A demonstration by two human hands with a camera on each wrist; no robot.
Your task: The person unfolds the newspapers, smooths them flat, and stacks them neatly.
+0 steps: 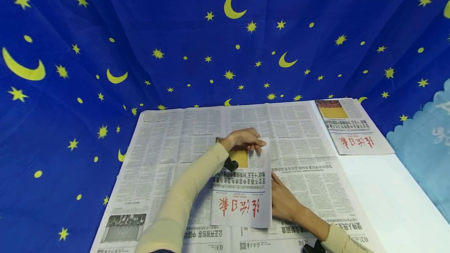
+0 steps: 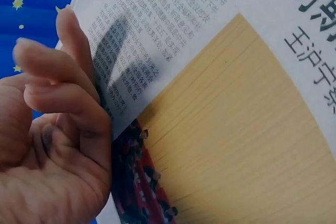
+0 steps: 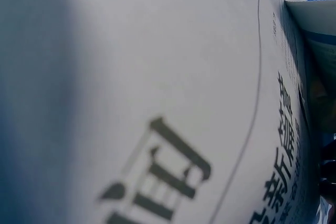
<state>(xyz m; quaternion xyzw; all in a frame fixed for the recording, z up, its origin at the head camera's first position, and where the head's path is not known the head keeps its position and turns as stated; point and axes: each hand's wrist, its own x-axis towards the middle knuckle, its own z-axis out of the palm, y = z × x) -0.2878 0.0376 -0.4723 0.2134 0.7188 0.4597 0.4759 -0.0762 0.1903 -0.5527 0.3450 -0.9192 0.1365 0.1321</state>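
A folded newspaper [image 1: 241, 202] with a red masthead and a yellow picture lies over an opened-out newspaper sheet [image 1: 302, 190]. My left hand [image 1: 244, 139] is at its far end, fingers bent loosely. In the left wrist view the left hand [image 2: 63, 124] rests its side against the printed page beside the yellow picture, palm partly showing. At the right edge of the folded newspaper is my right hand [image 1: 286, 202], with part of its fingers hidden by the paper. The right wrist view shows mostly the spread sheet [image 3: 173, 77] close up; the right hand there is dark and barely visible.
Another folded newspaper [image 1: 355, 128] with the same masthead lies at the far right of the white table [image 1: 393, 190]. Behind the table hangs a blue cloth [image 1: 197, 30] with yellow moons and stars.
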